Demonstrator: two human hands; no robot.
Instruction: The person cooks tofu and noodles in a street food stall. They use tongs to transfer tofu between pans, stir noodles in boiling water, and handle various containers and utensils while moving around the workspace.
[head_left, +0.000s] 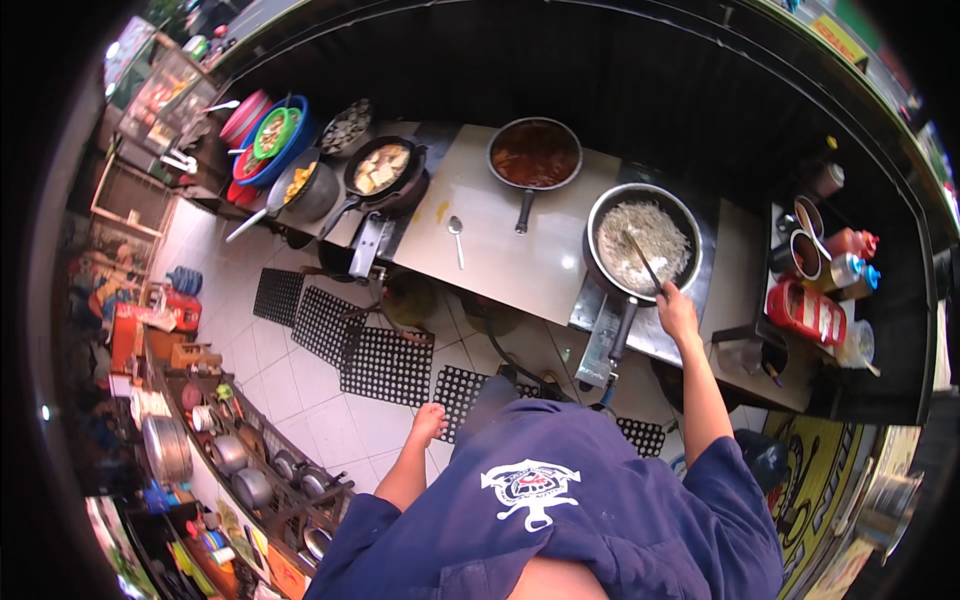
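Observation:
My right hand (677, 315) grips the dark handle of a long cooking utensil (643, 259). Its far end dips into pale, bubbling food (652, 232), which fills a deep frying pan (696, 255). What the utensil's tip looks like is hidden in the food. The pan rests over a stove at the counter's right, and its black handle (624, 330) points back towards me. Low at my left side, away from the counter, hangs my left hand (429, 421). Nothing shows in it; its fingers look curled but are too small to judge.
On the steel counter (480, 217) stand a pan of red-brown sauce (535, 154) and a metal spoon (457, 241). Leftward are a pan of frying pieces (380, 169), a grey pot (304, 191) and basins (289, 154). Squeeze bottles (847, 270) stand right. Rubber mats (386, 365) cover floor tiles.

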